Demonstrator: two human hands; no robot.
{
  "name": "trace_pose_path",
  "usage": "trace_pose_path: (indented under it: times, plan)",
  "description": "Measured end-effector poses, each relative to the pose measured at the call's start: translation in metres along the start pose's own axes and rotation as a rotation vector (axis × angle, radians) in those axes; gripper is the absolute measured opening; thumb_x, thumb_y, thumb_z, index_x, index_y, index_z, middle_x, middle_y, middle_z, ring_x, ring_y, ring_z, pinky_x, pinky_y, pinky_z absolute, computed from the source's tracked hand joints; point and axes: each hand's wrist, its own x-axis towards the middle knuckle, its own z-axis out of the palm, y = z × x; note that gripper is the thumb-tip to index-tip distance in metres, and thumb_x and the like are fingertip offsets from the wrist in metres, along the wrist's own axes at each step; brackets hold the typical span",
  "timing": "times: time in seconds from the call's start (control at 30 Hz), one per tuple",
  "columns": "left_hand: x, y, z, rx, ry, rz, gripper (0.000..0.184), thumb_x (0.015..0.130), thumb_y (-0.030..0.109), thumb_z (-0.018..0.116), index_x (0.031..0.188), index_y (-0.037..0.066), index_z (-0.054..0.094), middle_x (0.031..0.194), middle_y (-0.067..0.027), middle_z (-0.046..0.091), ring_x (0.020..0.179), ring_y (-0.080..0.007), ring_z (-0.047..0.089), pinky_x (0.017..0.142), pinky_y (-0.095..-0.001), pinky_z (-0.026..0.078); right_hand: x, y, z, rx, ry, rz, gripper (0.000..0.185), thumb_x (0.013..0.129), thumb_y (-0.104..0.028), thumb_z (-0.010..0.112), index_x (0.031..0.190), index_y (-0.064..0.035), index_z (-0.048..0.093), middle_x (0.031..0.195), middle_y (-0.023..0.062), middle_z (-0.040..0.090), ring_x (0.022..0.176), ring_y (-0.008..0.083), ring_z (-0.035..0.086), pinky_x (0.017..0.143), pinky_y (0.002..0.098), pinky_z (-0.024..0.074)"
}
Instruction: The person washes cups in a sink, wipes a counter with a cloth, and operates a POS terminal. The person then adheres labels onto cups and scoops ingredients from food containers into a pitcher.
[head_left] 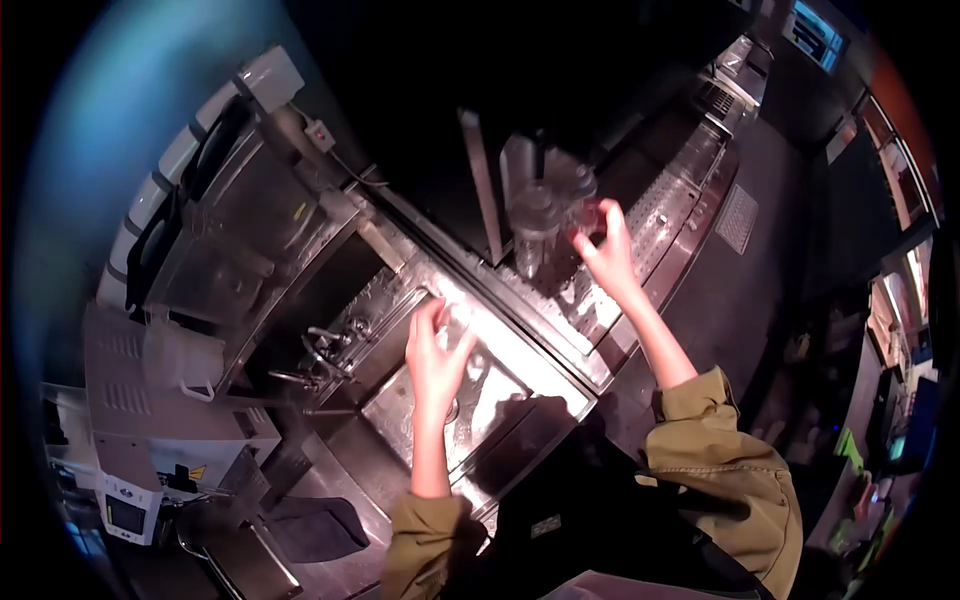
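Note:
My left hand [435, 362] is over the steel sink [395, 408], fingers and thumb apart and curved. Glare falls between them, and I make out no solid thing there. Farther off, my right hand [610, 255] curls its thumb and fingers at the side of a clear jar [577, 185], seemingly gripping it. Its contact is partly lost in reflections. Beside that stands another clear lidded jar [537, 215] on the steel counter.
A faucet [330, 345] rises at the sink's left side. An upright metal strip [481, 185] stands left of the jars. A perforated drain tray [665, 215] runs along the counter at right. A white machine [150, 430] with a small screen is at lower left.

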Motion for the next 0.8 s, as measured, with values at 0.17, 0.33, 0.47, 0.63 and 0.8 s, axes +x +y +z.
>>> trace_pose_path:
  times: [0.17,0.33,0.47,0.63,0.8]
  plan:
    - [0.1,0.063,0.107,0.097,0.037,0.179,0.04,0.07,0.018,0.071,0.1,0.001,0.052,0.098,-0.0171,0.056,0.09,-0.0302,0.058,0.076,-0.0357,0.047,0.107,0.078,-0.006,-0.237,-0.072,-0.22,0.04,0.071,-0.021,0.067,0.1,0.0037,0.052,0.099,0.0215,0.053,0.097,0.0369,0.049,0.085,0.0393,0.0402]
    - [0.13,0.043,0.17,0.167,0.058,0.172,0.047,0.074,0.029,0.067,0.112,0.005,0.053,0.106,-0.0194,0.056,0.096,-0.0363,0.054,0.08,-0.0405,0.044,0.133,0.121,0.002,-0.371,-0.371,-0.191,0.041,0.073,-0.031,0.064,0.089,0.0062,0.058,0.097,0.0251,0.055,0.095,0.0375,0.05,0.085,0.0411,0.0408]
    - [0.132,0.004,0.182,0.191,0.042,0.119,0.046,0.077,0.029,0.063,0.114,0.003,0.052,0.109,-0.017,0.056,0.095,-0.0337,0.056,0.082,-0.0392,0.045,0.13,0.14,0.003,-0.457,-0.526,-0.164,0.031,0.075,-0.028,0.061,0.076,0.0022,0.062,0.079,0.0222,0.058,0.078,0.0355,0.055,0.07,0.0405,0.0437]
    - [0.127,-0.006,0.189,0.08,0.258,0.13,0.034,0.069,0.02,0.065,0.097,0.004,0.055,0.089,-0.0136,0.059,0.079,-0.0299,0.058,0.067,-0.0386,0.048,0.135,0.181,0.0,-1.013,-0.707,-0.74,0.019,0.074,-0.019,0.056,0.059,-0.0097,0.063,0.057,0.0112,0.06,0.055,0.0246,0.06,0.047,0.0379,0.042]
    - [0.086,0.032,0.153,0.231,0.313,0.096,0.042,0.072,0.017,0.065,0.107,0.003,0.049,0.105,-0.0166,0.049,0.099,-0.0338,0.05,0.083,-0.0383,0.043,0.097,0.099,-0.018,-0.085,-0.425,-0.163,0.033,0.077,-0.006,0.063,0.108,-0.0022,0.052,0.108,0.0156,0.05,0.096,0.0286,0.049,0.087,0.0364,0.0373]
